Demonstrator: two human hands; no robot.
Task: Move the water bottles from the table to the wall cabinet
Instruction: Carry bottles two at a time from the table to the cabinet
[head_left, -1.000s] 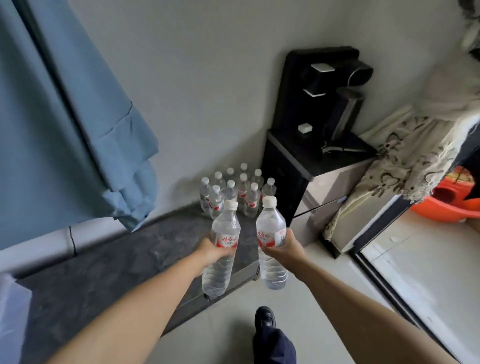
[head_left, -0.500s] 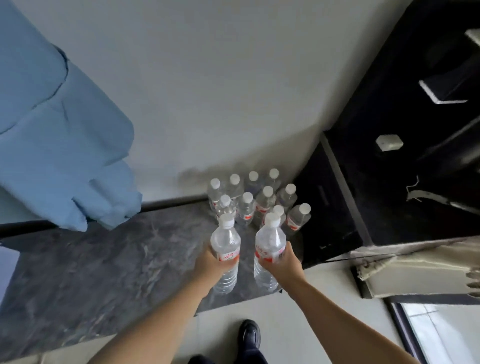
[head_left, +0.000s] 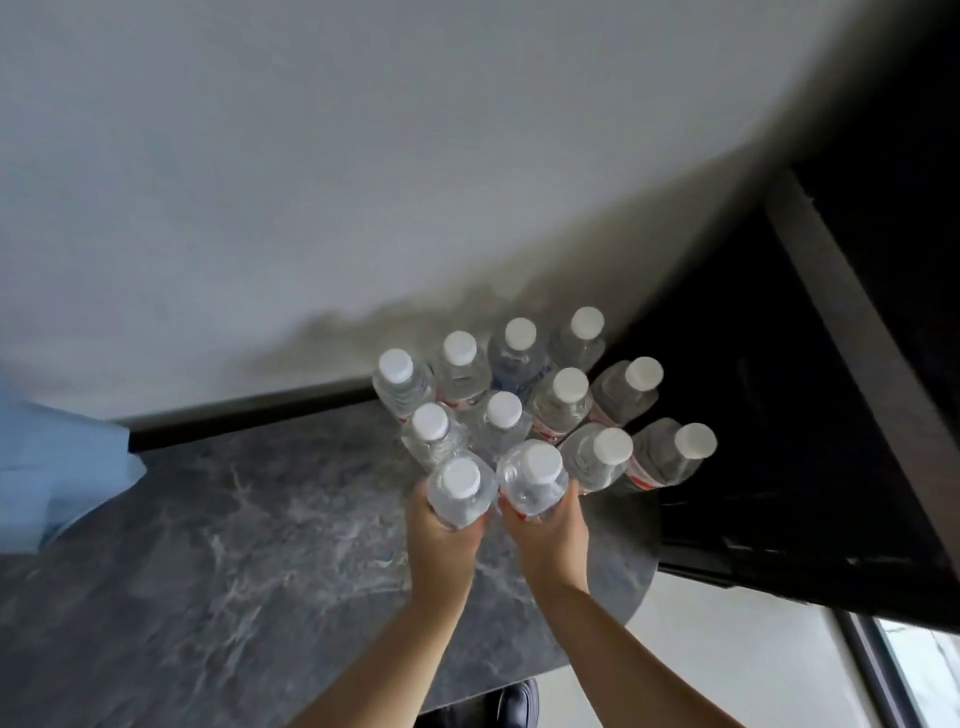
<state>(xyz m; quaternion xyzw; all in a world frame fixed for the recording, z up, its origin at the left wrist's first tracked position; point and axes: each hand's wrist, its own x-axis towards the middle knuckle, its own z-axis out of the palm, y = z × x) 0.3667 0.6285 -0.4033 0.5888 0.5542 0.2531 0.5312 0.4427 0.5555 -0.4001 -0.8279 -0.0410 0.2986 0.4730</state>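
I look almost straight down on a dark marbled surface. My left hand grips a clear white-capped water bottle. My right hand grips a second bottle beside it. Both bottles stand upright at the front of a cluster of several like bottles against the grey wall. Whether the two held bottles touch the surface is hidden by my hands.
A tall black unit stands right beside the cluster on the right. Blue cloth hangs at the left edge. Pale floor and my dark shoe show below the surface's front edge.
I have stepped closer and leaned over. Both hands have carried their bottles forward and down to the front of the bottle cluster.
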